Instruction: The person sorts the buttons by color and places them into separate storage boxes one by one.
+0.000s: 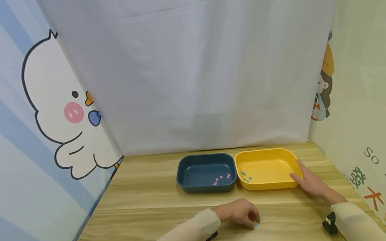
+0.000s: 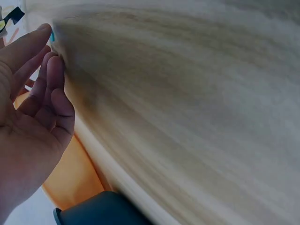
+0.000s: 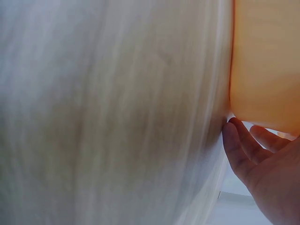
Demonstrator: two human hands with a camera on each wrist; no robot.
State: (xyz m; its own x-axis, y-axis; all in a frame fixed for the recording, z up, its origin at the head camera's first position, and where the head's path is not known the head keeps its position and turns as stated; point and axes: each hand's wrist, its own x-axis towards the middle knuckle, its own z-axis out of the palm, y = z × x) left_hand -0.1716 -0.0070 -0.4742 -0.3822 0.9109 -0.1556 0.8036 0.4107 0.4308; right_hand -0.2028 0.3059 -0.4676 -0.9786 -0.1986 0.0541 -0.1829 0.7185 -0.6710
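Note:
In the head view my left hand [image 1: 241, 212] is low over the wooden table, fingers curled. A small light-blue disc [image 1: 256, 225] sits at the tips of the thumb and index finger, which pinch it near the tabletop. The left wrist view shows its teal edge [image 2: 52, 36] beside the thumb tip. My right hand [image 1: 312, 182] holds the right front corner of a yellow tray [image 1: 271, 185], thumb over the rim and fingers along the outer wall. In the right wrist view those fingers [image 3: 241, 145] touch the tray's wall [image 3: 267, 61].
A dark blue tray [image 1: 205, 189] stands left of the yellow one, their sides nearly touching. It has several small pink rings [image 1: 221, 177]. Several blue pieces [image 1: 243, 173] lie in the yellow tray's left end. A white curtain [image 1: 193, 83] hangs behind the wooden table [image 1: 144, 201].

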